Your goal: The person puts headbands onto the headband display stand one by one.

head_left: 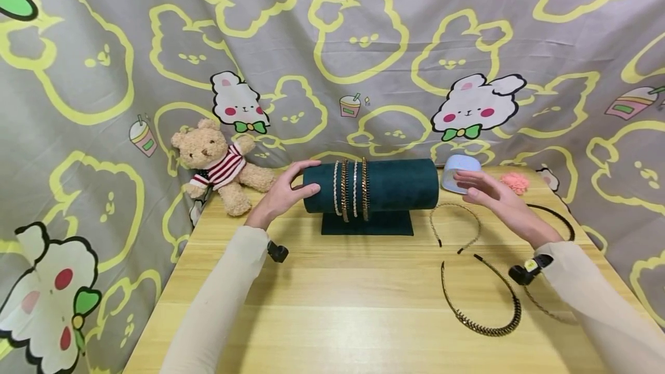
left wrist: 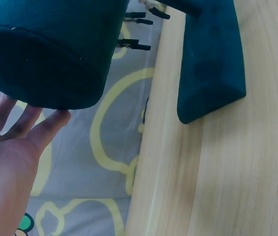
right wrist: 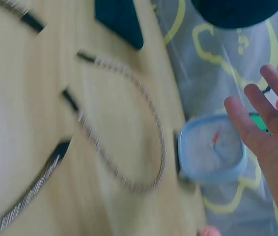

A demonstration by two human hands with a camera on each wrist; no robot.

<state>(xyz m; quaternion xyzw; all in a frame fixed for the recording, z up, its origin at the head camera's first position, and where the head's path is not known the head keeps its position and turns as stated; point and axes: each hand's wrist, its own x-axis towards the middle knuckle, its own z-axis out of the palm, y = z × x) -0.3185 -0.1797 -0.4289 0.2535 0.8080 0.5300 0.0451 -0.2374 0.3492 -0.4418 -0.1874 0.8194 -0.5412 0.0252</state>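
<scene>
Unless misread, stand (head_left: 400, 185) touches left hand (head_left: 283, 192).

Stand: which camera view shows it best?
The head view: it shows the stand nearly whole, with the left hand over just one end. The left wrist view has that end up close and part of the base; the right wrist view, only the other end and a base corner.
</scene>
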